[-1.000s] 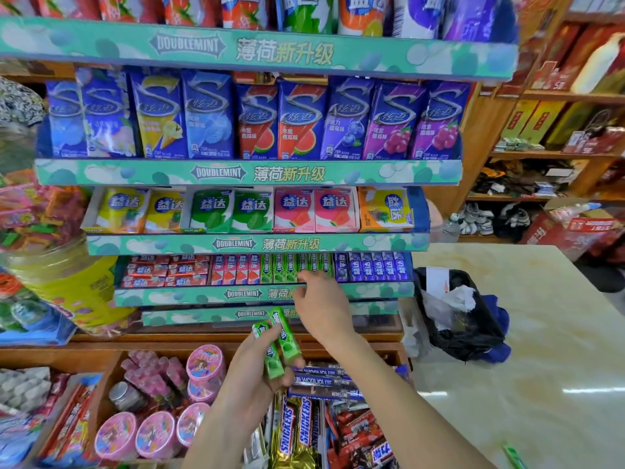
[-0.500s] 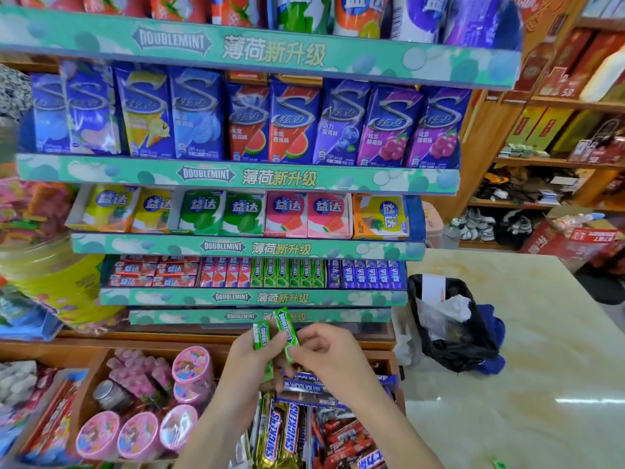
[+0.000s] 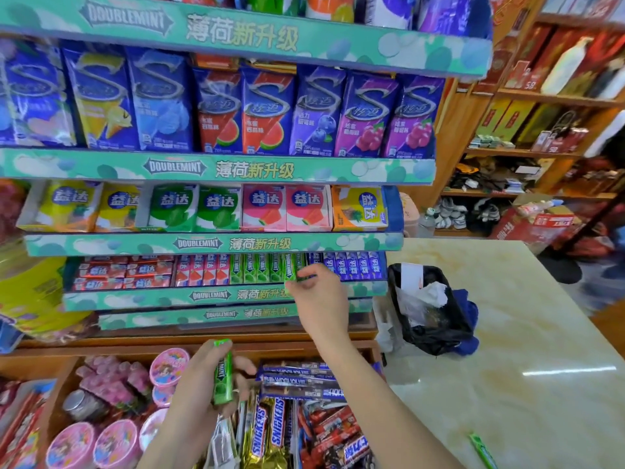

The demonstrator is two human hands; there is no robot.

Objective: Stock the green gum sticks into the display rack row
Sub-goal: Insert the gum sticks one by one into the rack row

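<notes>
My right hand (image 3: 319,296) pinching green gum stick (image 3: 290,270) at rack row (image 3: 216,270); left hand (image 3: 199,384) gripping second stick (image 3: 223,375).

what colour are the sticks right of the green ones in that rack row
Blue-purple sticks, clearest in the head view.

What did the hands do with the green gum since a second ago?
The right hand took one green gum stick out of the left hand and lifted it up to the green row in the rack, where it is pushing it in. The left hand sank a little and now holds one stick instead of two. The rack's other rows look unchanged.
</notes>
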